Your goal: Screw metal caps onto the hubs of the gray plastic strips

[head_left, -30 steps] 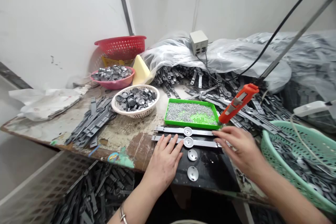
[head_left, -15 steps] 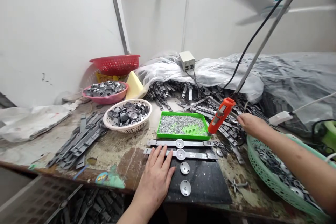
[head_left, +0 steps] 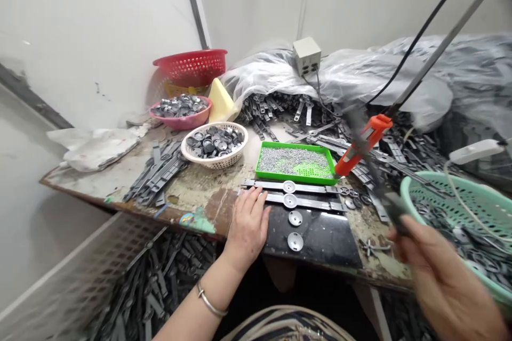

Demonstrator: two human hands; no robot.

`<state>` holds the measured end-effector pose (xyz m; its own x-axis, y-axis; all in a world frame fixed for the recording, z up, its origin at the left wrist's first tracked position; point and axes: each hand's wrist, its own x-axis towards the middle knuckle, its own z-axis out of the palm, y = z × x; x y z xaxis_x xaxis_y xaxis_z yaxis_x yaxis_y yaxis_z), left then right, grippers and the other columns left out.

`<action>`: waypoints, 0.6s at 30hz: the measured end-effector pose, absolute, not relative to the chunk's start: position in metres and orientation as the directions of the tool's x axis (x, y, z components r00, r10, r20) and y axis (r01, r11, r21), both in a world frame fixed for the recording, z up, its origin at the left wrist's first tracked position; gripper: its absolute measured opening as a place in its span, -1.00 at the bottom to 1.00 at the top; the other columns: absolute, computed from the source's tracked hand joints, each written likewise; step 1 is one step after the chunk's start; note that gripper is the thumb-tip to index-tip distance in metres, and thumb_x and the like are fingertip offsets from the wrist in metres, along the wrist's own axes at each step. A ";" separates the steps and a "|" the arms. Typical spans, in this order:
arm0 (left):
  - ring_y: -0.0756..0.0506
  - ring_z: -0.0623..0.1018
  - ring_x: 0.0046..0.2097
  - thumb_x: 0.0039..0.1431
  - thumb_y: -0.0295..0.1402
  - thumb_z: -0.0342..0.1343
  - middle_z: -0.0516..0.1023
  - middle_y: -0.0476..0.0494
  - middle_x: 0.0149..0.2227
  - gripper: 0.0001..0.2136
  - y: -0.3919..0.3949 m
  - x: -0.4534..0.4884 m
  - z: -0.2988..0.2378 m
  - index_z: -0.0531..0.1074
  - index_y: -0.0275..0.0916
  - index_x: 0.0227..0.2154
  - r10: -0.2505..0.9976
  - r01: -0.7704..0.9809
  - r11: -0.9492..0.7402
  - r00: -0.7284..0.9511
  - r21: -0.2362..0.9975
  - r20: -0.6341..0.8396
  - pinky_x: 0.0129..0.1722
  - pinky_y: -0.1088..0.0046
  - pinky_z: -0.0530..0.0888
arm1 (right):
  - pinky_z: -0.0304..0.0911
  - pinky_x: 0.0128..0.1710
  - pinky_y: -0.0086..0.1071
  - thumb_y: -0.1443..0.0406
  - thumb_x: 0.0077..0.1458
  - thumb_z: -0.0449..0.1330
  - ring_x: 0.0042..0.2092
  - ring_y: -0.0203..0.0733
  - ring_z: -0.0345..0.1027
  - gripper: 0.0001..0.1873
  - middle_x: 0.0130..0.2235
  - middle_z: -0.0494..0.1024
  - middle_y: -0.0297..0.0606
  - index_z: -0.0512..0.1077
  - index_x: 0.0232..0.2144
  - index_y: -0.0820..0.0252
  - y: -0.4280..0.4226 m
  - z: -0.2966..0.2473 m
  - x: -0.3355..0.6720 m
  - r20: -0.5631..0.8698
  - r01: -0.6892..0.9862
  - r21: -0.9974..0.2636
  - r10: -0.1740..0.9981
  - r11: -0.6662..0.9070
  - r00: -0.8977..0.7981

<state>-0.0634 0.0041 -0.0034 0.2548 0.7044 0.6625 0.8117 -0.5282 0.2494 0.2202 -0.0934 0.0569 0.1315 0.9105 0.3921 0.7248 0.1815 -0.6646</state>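
Strip (head_left: 373, 171) held aloft slants lengthwise, pointing forward and left.

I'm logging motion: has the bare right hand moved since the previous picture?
Yes: the right hand came toward the person, judged against the mint-green perforated plastic basket.

no longer at the pile (head_left: 394, 149), my right hand (head_left: 444, 272) comes back toward the near side of the table (head_left: 208, 192), now gripping a blurred strip (head_left: 378, 184) across the driver (head_left: 348, 161). on my feed the view tips down again, bringing in more striped cloth (head_left: 288, 324).
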 end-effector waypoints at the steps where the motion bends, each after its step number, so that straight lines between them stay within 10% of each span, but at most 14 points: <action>1: -0.21 0.39 0.06 0.28 -0.43 -0.04 0.44 -0.28 -0.02 -0.77 0.002 -0.064 -0.004 0.31 -0.27 -0.02 0.709 0.819 -0.508 0.221 0.267 0.669 0.10 0.06 0.32 | 0.31 -0.14 -0.26 0.20 0.21 0.00 -0.12 -0.13 0.33 -0.55 -0.12 0.39 -0.23 0.20 0.15 -0.17 -0.089 0.051 0.212 0.418 0.751 -0.594 0.908 0.288 -0.018; 6: -0.23 0.41 -0.09 0.28 -0.44 -0.08 0.39 -0.29 -0.21 -0.87 -0.018 -0.070 -0.010 0.29 -0.29 -0.15 0.701 0.851 -0.415 0.074 0.321 0.709 -0.12 0.11 0.41 | 0.33 -0.23 -0.29 0.36 0.21 0.00 -0.21 -0.17 0.35 -0.54 -0.21 0.43 -0.19 0.29 0.13 -0.07 -0.053 0.023 0.192 0.413 0.739 -0.375 0.815 0.559 -0.406; 18: -0.18 0.38 0.03 0.26 -0.45 0.00 0.44 -0.19 -0.03 -0.75 -0.023 -0.066 0.003 0.33 -0.19 -0.01 0.741 0.790 -0.541 0.286 0.289 0.607 0.03 0.19 0.33 | 0.27 -0.25 -0.24 0.43 0.19 0.02 -0.24 -0.14 0.33 -0.58 -0.27 0.46 -0.18 0.42 0.02 -0.04 -0.026 -0.004 0.200 0.372 0.833 -0.102 0.797 0.544 -0.476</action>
